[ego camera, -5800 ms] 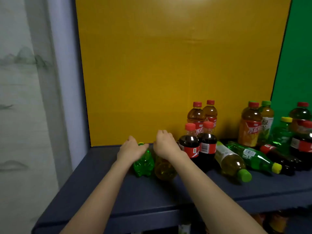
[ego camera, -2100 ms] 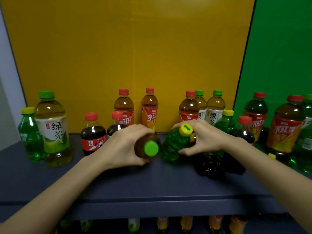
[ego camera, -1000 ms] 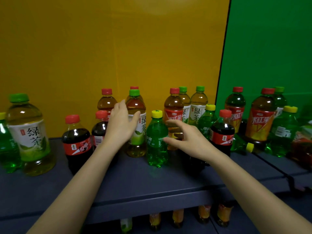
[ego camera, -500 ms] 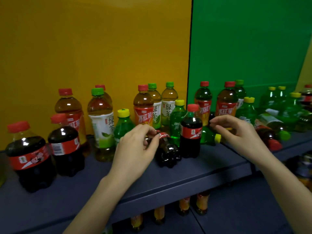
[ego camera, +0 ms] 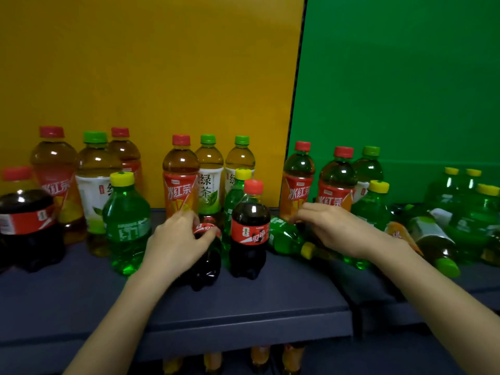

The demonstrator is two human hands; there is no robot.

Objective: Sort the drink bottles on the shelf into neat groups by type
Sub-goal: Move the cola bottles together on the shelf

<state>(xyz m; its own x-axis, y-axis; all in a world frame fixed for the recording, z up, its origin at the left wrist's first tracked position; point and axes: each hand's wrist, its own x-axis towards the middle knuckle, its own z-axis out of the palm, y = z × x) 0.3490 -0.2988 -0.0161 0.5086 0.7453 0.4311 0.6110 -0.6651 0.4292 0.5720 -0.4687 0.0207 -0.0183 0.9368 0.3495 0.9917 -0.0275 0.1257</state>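
My left hand (ego camera: 178, 240) is closed around a cola bottle (ego camera: 204, 263) that lies tilted on the dark shelf (ego camera: 243, 301), base toward me. An upright cola bottle (ego camera: 250, 231) stands just right of it. My right hand (ego camera: 338, 228) hovers with fingers spread over a green soda bottle (ego camera: 286, 238) lying on its side, yellow cap toward me; contact is unclear. Upright iced red tea (ego camera: 180, 180), green tea (ego camera: 209, 174) and green soda bottles (ego camera: 127, 226) stand mixed along the back.
More green soda bottles (ego camera: 470, 201) and a fallen green-capped tea bottle (ego camera: 435, 244) crowd the right end. A large cola bottle (ego camera: 24, 223) stands at far left. Yellow and green panels back the shelf. Bottles show on a lower shelf (ego camera: 259, 358).
The view has shifted closer. My left hand keeps its grip on the lying cola bottle. My right hand has come down and left, over the fallen green soda bottle.
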